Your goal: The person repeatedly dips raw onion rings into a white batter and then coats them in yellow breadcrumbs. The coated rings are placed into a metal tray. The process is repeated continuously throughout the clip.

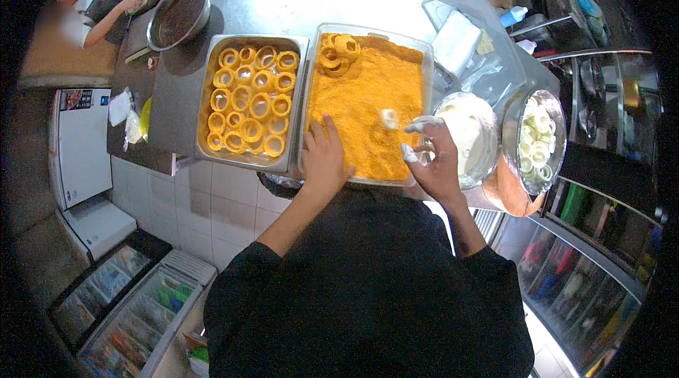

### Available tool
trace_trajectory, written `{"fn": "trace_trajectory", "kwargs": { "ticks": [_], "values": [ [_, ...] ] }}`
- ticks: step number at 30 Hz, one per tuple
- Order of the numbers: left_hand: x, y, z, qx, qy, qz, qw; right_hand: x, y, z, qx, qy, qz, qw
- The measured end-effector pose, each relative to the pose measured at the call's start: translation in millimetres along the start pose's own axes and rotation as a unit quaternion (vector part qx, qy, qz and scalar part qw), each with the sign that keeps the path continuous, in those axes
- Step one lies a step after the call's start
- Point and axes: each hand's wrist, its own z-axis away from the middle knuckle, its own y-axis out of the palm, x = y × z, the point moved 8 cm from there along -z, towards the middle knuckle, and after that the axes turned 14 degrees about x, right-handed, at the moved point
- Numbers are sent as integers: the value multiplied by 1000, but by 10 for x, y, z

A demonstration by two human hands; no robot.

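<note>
A clear plastic tub (427, 67) holds orange breadcrumbs (366, 81). My left hand (324, 152) rests over its near left corner, fingers spread and holding nothing. At the right side, my right hand (437, 158) hovers by the tub's edge, thumb and fingertips apart and coated in white batter. A blurred, batter-white ring (389, 119) is just off those fingertips, above or on the crumbs; I cannot tell which. Several crumbed rings (338, 54) are heaped in the tub's far left corner. Beside my right hand stands a bowl of white batter (467, 128).
Left of the tub, a steel tray (205, 113) holds many breaded onion rings (260, 106). A steel bowl of pale cut rings (539, 134) is at far right. Behind the batter lies a clear plastic container (504, 60). A dark-filled bowl (180, 14) and a co-worker (98, 6) are at upper left.
</note>
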Motion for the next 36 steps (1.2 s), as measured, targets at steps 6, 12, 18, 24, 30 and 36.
{"fn": "trace_trajectory", "kwargs": {
  "ticks": [6, 12, 18, 24, 30, 36],
  "values": [
    [132, 108, -315, 47, -30, 33, 998, -778, -216, 364, -78, 56, 59, 994],
    [2, 133, -628, -82, 206, 159, 962, -1268, -529, 683, -130, 97, 129, 978],
    [-368, -263, -334, -95, 82, -37, 991, -1381, -465, 746, -173, 136, 114, 969],
    [-6, 89, -774, -77, 141, 55, 985, -1428, -416, 746, -145, 180, 159, 960],
    [-576, -457, -801, -41, 257, 120, 958, -1313, -450, 746, -194, 152, 158, 956],
    [-994, -343, -1261, -81, 332, -17, 940, -1345, -451, 738, -186, 183, 146, 954]
  ]
}}
